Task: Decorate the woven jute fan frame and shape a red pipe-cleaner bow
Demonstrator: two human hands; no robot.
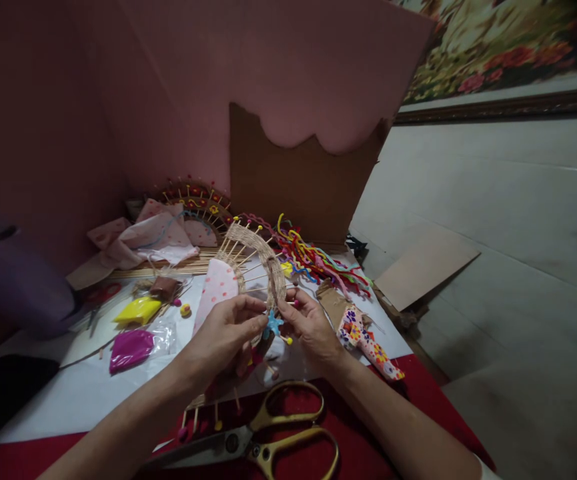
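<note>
My left hand (225, 333) and my right hand (311, 323) meet over an arched jute-wrapped craft piece (261, 257) with wooden skewers sticking out, each tipped with a small bead. Both hands have their fingers pinched together on its lower edge, around a small blue flower shape (273, 325). The arch's inside is a pink dotted panel (217, 287). Large brass-handled scissors (273, 433) lie on the red cloth just below my wrists.
A second decorated arch (198, 203) stands behind, beside pink fabric (153, 237). Coloured wavy cords (318, 260), a painted paper cone (368, 340), yellow (138, 310) and magenta clay bags (131, 348), skewers and a cardboard backdrop (298, 183) surround the white sheet.
</note>
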